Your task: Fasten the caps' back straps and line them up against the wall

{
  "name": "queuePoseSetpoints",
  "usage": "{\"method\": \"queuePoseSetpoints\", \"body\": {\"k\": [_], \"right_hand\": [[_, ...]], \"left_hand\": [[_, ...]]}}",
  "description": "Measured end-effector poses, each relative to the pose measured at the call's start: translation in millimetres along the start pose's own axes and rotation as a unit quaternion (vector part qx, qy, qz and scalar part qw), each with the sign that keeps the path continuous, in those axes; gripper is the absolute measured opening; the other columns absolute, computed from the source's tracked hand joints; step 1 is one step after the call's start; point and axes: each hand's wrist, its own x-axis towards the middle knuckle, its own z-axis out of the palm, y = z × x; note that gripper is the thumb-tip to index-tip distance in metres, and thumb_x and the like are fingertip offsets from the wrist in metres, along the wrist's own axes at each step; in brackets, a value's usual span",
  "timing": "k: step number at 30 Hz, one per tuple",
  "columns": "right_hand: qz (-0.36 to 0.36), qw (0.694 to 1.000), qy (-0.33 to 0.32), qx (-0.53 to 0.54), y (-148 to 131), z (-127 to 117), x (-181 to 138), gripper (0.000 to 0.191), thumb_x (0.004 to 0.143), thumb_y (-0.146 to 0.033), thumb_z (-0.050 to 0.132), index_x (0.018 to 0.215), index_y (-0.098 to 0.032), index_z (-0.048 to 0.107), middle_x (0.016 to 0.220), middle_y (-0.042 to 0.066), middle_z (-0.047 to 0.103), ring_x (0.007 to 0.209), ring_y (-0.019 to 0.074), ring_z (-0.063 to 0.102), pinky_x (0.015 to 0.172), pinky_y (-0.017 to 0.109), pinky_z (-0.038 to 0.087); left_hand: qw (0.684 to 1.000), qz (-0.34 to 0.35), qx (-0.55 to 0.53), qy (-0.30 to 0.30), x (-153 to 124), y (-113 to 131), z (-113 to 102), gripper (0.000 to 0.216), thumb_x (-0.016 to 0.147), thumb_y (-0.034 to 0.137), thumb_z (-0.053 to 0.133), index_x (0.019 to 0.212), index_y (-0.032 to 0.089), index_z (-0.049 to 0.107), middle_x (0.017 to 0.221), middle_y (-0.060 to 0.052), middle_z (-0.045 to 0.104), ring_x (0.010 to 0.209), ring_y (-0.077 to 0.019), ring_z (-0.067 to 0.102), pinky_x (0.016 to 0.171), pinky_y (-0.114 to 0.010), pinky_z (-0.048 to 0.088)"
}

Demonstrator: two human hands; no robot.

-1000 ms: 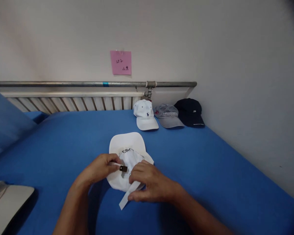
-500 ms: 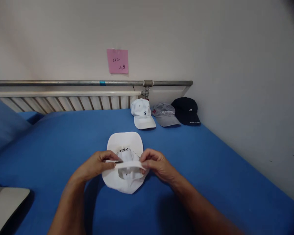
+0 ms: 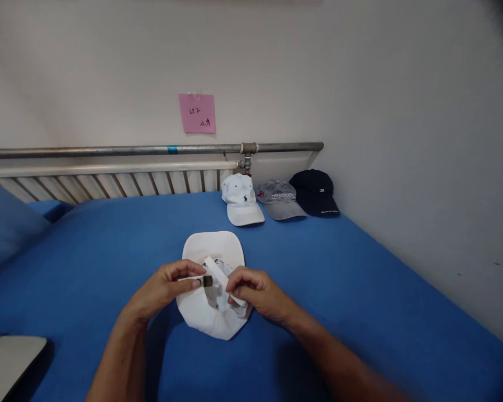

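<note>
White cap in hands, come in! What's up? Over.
Left grip: pinching buckle end. Right grip: pinching loose strap. Cap: on blue cover, brim away. Three caps behind, standing clear.

The white cap (image 3: 213, 248) lay on the blue cover (image 3: 360, 312), its broad rounded brim pointing away and its crown towards the near side. Dark lettering beside the brim was partly hidden by the white strap (image 3: 218, 272), which was unfastened. The strap's free end slanted up and leftwards over the crown, pinched in the right fingers (image 3: 243, 292). The small dark buckle (image 3: 208, 281), held by the left fingers (image 3: 189, 286), stood open to view, with the strap outside it.
</note>
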Motion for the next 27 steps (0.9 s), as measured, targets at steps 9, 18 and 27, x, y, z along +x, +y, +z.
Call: {"method": "queuePoseSetpoints", "body": {"k": [9, 18, 27], "right_hand": [[-0.058, 0.998, -0.009, 0.002, -6.7, -1.9, -1.4, 0.018, 0.070, -0.010, 0.056, 0.079, -0.016, 0.070, 0.076, 0.000, 0.066, 0.070, 0.0107, 0.061, 0.064, 0.022, 0.043], [0.025, 0.986, 0.025, 0.161, -10.3, 2.9, 1.0, 0.032, 0.071, -0.025, 0.071, 0.097, -0.020, 0.053, 0.053, -0.010, 0.056, 0.030, 0.0072, 0.044, 0.032, 0.018, 0.036], [0.079, 0.979, 0.004, 0.187, -3.7, 14.2, 5.3, 0.035, 0.070, -0.026, 0.068, 0.102, -0.018, 0.057, 0.066, -0.005, 0.064, 0.033, 0.0034, 0.042, 0.033, 0.017, 0.034]], "left_hand": [[0.999, 0.051, -0.011, -0.008, 0.6, -0.3, -1.4, 0.021, 0.072, 0.033, 0.077, 0.087, 0.020, 0.072, 0.087, -0.003, 0.069, 0.081, -0.0147, 0.059, 0.076, -0.026, 0.045], [0.997, 0.066, -0.006, -0.037, -1.6, 2.3, 2.1, 0.016, 0.076, 0.032, 0.074, 0.086, 0.020, 0.070, 0.081, 0.000, 0.065, 0.075, -0.0117, 0.056, 0.069, -0.022, 0.042], [0.994, 0.075, -0.041, -0.067, 1.7, 3.0, 13.8, 0.016, 0.077, 0.029, 0.073, 0.090, 0.022, 0.068, 0.086, -0.001, 0.068, 0.082, -0.0136, 0.060, 0.075, -0.023, 0.045]]}}
